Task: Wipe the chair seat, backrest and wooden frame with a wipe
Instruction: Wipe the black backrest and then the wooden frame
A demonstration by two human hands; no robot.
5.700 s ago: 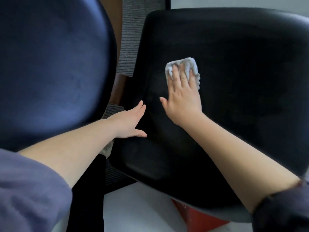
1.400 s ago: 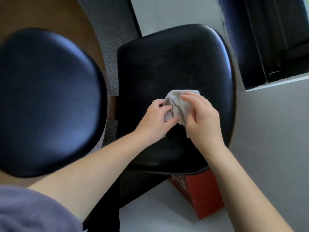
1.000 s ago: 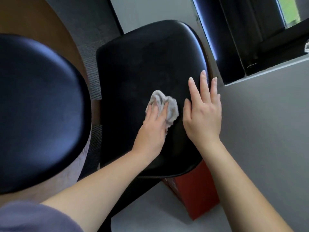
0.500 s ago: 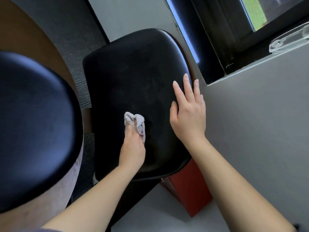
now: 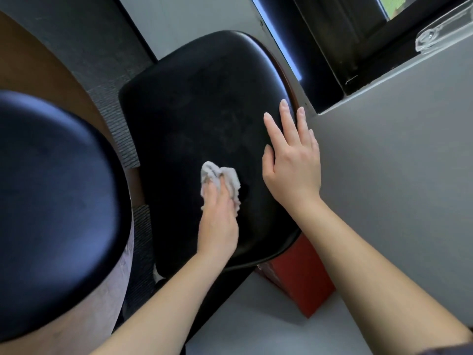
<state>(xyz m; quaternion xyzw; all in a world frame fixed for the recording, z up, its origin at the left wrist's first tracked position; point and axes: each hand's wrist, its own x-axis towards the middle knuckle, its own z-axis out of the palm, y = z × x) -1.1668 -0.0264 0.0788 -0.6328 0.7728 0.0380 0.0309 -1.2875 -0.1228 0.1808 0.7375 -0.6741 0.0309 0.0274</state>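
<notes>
The black padded chair seat [image 5: 204, 111] fills the middle of the view. Its dark rounded backrest [image 5: 51, 196] looms at the left. A thin strip of brown wooden frame [image 5: 288, 75] shows along the seat's right rim. My left hand [image 5: 218, 216] grips a crumpled white wipe [image 5: 231, 179] and presses it on the near half of the seat. Flat on the seat's right edge lies my right hand [image 5: 291, 160], its fingers straight and holding nothing.
A red box [image 5: 304, 280] stands on the floor under the seat's near right corner. A grey wall [image 5: 396, 188] runs close along the right, with a dark window frame [image 5: 332, 47] above. Brown wood [image 5: 38, 70] and grey carpet [image 5: 117, 119] lie at the left.
The wipe passed from my right hand to my left, which drew it toward the near part of the seat. My right hand opened and settled flat on the seat's right edge.
</notes>
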